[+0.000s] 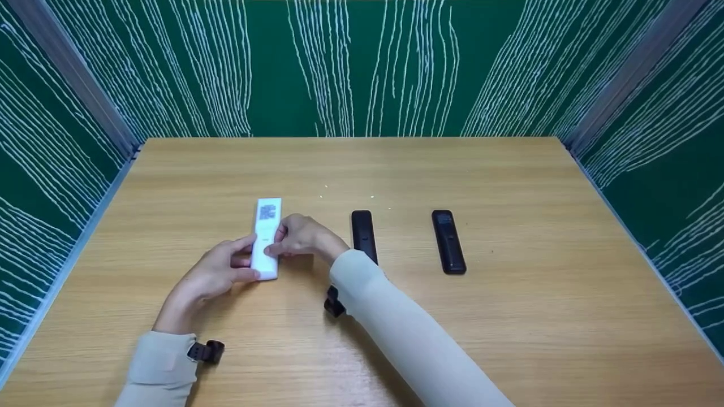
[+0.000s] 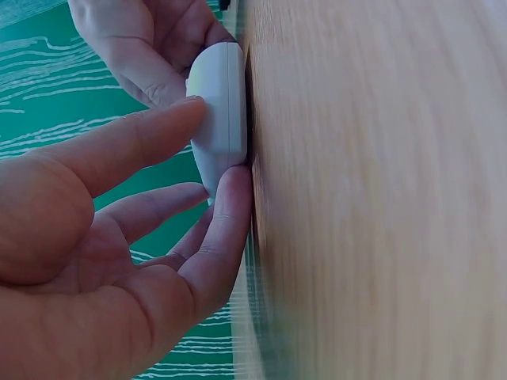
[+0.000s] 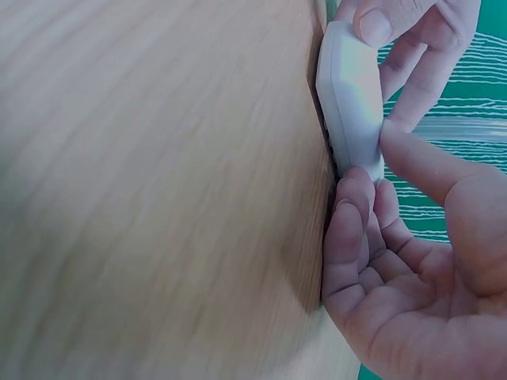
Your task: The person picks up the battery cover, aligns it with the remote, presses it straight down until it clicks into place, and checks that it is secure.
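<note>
A white remote control (image 1: 264,265) with a printed code label at its far end lies on the wooden table, its back up. My left hand (image 1: 214,268) grips its left edge and near end, as the left wrist view also shows, with thumb and fingers on the white casing (image 2: 219,119). From the other side my right hand (image 1: 305,234) holds the right edge, the thumb lying over the back. In the right wrist view small bumps show along the underside of the remote, close to the table top.
A black remote control (image 1: 362,229) lies just right of my right hand, its near end hidden by my sleeve. Farther right lies a second black remote control (image 1: 449,243). Small pale crumbs dot the table (image 1: 509,186). Green walls (image 1: 271,68) with white streaks enclose the table's back and sides.
</note>
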`<state>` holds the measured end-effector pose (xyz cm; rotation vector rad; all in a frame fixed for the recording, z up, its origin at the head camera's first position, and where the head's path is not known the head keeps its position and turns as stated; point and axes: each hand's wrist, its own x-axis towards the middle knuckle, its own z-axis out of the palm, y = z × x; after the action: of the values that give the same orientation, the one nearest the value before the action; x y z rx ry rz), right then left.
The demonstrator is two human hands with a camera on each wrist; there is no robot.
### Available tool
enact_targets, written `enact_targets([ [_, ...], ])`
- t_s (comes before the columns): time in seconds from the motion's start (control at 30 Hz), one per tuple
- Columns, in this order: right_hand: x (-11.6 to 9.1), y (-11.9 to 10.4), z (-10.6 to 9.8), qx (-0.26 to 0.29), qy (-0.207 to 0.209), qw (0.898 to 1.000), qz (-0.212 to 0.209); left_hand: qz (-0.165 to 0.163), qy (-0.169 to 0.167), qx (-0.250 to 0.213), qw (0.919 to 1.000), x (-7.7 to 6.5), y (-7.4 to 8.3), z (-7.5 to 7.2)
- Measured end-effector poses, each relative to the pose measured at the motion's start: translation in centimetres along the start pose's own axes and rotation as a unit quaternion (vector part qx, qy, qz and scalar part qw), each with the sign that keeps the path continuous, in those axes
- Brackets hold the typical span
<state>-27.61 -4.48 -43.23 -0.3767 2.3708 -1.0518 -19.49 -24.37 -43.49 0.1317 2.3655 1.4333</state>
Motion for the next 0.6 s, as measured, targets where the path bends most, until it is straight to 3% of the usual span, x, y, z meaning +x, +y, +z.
enact_targets([
  [0.6, -0.32, 0.24, 0.12, 0.012, -0.008, 1.000, -0.010, -0.010, 0.005, 0.001, 0.9999, -0.15, 0.16, 0.10],
])
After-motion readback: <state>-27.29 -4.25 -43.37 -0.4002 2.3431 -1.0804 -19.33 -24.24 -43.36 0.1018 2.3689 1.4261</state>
